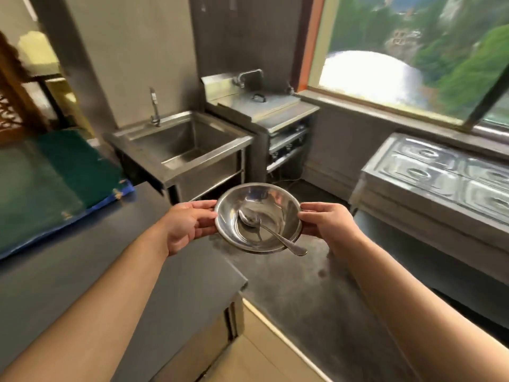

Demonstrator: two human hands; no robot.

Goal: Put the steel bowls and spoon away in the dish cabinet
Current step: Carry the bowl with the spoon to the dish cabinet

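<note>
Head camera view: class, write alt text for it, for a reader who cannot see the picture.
Two bare hands, left hand and right hand, hold a stack of steel bowls by its rim, in the air, with a spoon lying inside, its handle over the near rim. Behind stand a steel sink and a window; no dish cabinet is clearly visible.

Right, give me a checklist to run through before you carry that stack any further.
1. Both hands on the rim: left hand and right hand grip opposite sides of the round stacked steel bowls. Ok.
2. Stack level: tilted slightly towards the person. Not ok.
3. Steel spoon secure: it lies loose in the top bowl, handle overhanging the near rim. Not ok.
4. Number of bowls: several rims show, count unclear. Cannot tell.
5. Dish cabinet located: not recognisable in view. Cannot tell.
</note>
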